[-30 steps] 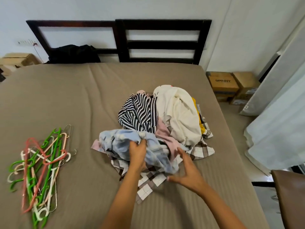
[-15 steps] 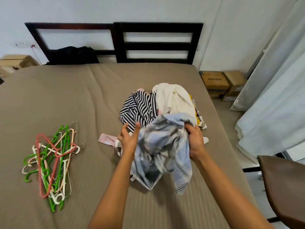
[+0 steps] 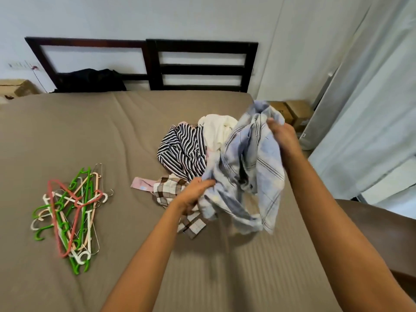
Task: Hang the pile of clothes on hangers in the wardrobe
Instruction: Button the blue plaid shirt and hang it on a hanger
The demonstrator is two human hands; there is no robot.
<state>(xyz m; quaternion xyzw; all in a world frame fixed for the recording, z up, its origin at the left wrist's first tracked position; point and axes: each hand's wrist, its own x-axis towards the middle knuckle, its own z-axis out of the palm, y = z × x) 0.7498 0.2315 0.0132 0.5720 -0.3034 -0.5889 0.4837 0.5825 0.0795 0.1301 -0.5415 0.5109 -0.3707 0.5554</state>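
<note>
A person stands at the foot of a bed (image 3: 90, 136) covered with a brown sheet. Both hands hold a light blue checked shirt (image 3: 254, 167) in the air, above the right side of the bed and just in front of the pile of clothes. The right hand (image 3: 282, 136) is higher and its fingers are curled around the upper part of the shirt. The left hand (image 3: 195, 194) is lower and grips the left edge of the cloth, also with curled fingers. The shirt hangs crumpled between the two hands, and its lower end is close to the sheet.

Behind the shirt, the pile lies on the bed: a black and white striped garment (image 3: 182, 152), a cream garment (image 3: 217, 131), a brown checked garment (image 3: 168, 188) under the left wrist, and a pink piece (image 3: 140, 183) that sticks out to the left.

A heap of plastic hangers (image 3: 69, 212), green, white, pink and red, lies on the left side of the bed, well apart from the clothes. A dark headboard (image 3: 153, 61) stands against the wall.
</note>
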